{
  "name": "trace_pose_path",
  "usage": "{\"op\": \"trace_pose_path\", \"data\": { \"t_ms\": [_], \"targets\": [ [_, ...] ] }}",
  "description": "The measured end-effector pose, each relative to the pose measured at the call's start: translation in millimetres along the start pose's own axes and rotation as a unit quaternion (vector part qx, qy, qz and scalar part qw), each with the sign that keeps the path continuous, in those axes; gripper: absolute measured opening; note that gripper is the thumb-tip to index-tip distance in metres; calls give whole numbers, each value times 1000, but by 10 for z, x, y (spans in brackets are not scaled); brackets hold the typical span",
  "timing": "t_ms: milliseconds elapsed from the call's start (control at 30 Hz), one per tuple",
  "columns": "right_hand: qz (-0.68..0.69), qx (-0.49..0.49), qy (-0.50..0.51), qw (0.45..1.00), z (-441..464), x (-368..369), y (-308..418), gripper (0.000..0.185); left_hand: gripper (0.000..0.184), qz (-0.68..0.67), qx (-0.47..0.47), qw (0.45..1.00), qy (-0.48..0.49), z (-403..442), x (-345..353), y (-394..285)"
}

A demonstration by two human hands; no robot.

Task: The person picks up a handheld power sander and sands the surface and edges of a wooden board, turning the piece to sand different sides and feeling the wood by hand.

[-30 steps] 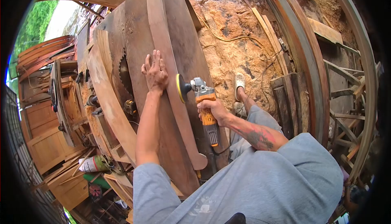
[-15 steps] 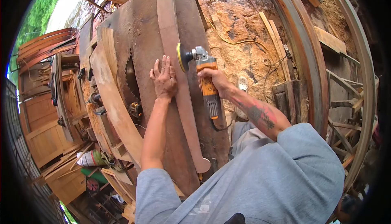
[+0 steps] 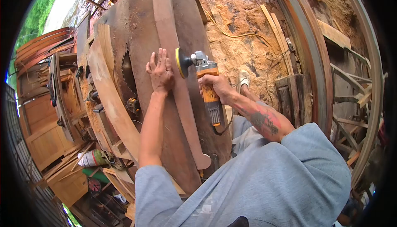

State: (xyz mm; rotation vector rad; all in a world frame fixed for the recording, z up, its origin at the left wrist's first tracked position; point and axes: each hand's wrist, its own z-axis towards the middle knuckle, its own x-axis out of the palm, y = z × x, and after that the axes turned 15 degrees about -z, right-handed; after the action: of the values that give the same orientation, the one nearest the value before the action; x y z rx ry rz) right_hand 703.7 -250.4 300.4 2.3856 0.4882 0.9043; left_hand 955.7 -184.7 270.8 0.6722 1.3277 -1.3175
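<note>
My right hand [image 3: 215, 87] is wrapped around the orange and grey body of an angle grinder [image 3: 212, 105]. Its round sanding disc [image 3: 182, 63], black with a yellow edge, stands on edge against or just over a long narrow wooden strip [image 3: 185, 111]. That strip has a rounded near end and lies along a wide dark plank [image 3: 142, 28]. My left hand [image 3: 162, 73] lies flat at the strip's left edge, fingers stretched out, just left of the disc. A cord [image 3: 223, 130] runs from the grinder's lower end.
Left of the plank are a circular saw blade [image 3: 128, 74] and a curved pale board [image 3: 109, 90]. Sawdust covers the ground [image 3: 231, 16] on the right, crossed by a yellow cable [image 3: 242, 35]. Long beams [image 3: 312, 57] stand farther right. A wooden cabinet [image 3: 45, 128] is at far left.
The grinder has shifted slightly toward my body along the strip. My left hand stays flat beside it. The whole view has shifted a little, and more of my foot shows.
</note>
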Motion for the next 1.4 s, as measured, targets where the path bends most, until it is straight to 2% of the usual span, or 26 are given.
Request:
{"op": "trace_pose_path", "data": {
  "t_ms": [533,633,767,800,867,900,933,967,1033,1100,1167,1200,1300,1367,1400],
  "targets": [
    [56,43,1,997,-1242,216,-1453,28,49,12,18,1000,-9,1,89,117],
    [69,71,9,995,-1521,201,-1518,28,49,7,13,1000,-12,-29,131,137],
    [59,16,-16,998,-1748,57,-1292,25,49,-31,-4,999,-11,-9,80,127],
    [65,1,-9,998,-1768,-29,-1182,24,56,-82,-28,996,10,10,62,133],
    [46,-53,-68,995,-1811,-159,-909,22,74,-76,-77,994,14,-58,89,8],
    [45,-80,-88,992,-1856,-235,-751,21,98,-69,-92,993,30,-164,84,-66],
    [28,-93,-111,989,-1868,-351,-647,21,115,-45,-103,992,53,-338,-13,-288],
    [13,-103,-135,985,-1881,-474,-555,21,123,-32,-107,991,69,-565,-79,-500],
    [33,-120,-121,985,-2001,-639,-315,22,120,-56,-145,988,28,-1009,-116,-800],
    [51,-139,-173,974,-2029,-766,-176,23,117,-69,-169,983,-16,-1388,-137,-1002],
    [11,-150,-169,974,-2023,-891,-79,25,111,-80,-240,967,-15,-1732,-265,-1327],
    [-18,-157,-201,967,-2009,-896,-44,26,111,-78,-264,961,-34,-1903,-284,-1413],
    [-62,-205,-175,961,-1969,-843,61,29,101,-79,-287,950,-94,-2184,-368,-1547],
    [-58,-171,-157,971,-1882,-905,46,30,92,-109,-324,937,-69,-2268,-395,-1643],
    [-38,-151,-147,977,-1800,-1011,-12,28,88,-92,-276,949,-118,-2293,-342,-1613]
  ]
}}
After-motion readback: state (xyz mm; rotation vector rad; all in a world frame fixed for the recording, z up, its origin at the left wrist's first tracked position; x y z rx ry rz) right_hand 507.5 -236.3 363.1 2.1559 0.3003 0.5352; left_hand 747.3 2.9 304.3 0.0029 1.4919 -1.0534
